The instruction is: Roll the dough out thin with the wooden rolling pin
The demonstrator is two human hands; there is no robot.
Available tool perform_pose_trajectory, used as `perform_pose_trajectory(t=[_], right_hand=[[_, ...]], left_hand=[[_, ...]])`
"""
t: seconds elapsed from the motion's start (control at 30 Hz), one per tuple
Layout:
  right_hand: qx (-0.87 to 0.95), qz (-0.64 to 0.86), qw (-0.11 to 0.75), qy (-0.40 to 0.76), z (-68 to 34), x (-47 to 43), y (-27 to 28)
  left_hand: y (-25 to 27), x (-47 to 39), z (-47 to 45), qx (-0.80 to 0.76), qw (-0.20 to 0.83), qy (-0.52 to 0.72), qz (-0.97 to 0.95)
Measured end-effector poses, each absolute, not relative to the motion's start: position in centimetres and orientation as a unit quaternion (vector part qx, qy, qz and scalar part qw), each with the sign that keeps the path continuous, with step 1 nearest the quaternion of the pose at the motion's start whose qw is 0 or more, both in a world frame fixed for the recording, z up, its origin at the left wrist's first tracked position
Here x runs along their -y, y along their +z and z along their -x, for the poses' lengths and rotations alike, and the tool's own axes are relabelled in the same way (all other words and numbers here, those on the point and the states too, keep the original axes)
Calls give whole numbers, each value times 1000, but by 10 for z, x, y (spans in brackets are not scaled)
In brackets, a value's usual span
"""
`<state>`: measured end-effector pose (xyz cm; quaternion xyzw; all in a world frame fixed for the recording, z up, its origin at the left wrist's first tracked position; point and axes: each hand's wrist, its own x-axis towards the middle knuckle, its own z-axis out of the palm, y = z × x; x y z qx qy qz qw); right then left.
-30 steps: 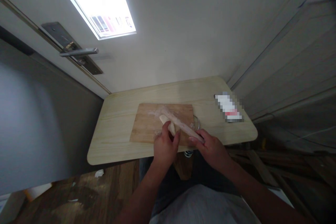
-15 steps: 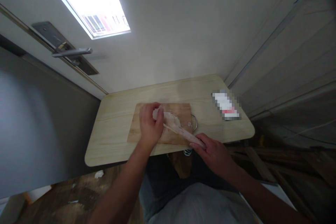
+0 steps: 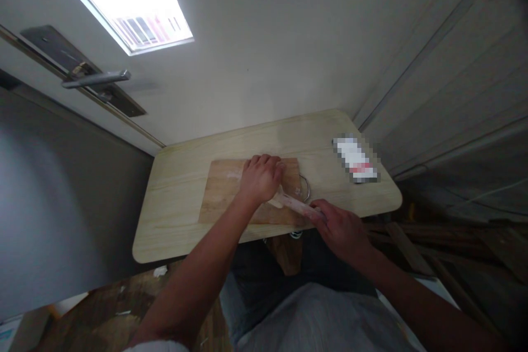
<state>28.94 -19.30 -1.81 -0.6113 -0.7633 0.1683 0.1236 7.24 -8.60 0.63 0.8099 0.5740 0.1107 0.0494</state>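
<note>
A floury rolling pin (image 3: 299,206) slants across the right side of a wooden cutting board (image 3: 218,192). My right hand (image 3: 340,228) is closed around its near end, just past the board's edge. A pale, flattened piece of dough (image 3: 275,201) lies at the pin's far end, mostly hidden by my left hand (image 3: 260,176). The fingers of that hand are curled over the dough, and its exact grip is covered. White flour smears mark the board.
The board rests on a light wooden table (image 3: 173,192) set against a white door with a lever handle (image 3: 97,78). A metal ring handle (image 3: 306,188) sticks out from the board's right side. A blurred-out phone-like object (image 3: 355,159) lies at the table's right.
My left hand has moved right and turned over the dough, covering most of it. My right hand with the rolling pin has shifted slightly up and right. The view has tilted slightly.
</note>
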Motion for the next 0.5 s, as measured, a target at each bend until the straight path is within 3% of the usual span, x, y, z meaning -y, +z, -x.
perform_pose_trajectory(t=[0.27,0.5], right_hand=[[747,632,168,119,-292,180,-28],[728,654,158,132,-298,159,-28]], left_hand=[[1,78,-79,-597,31,56,-800],[-4,67,-84,-622,32,59,-780]])
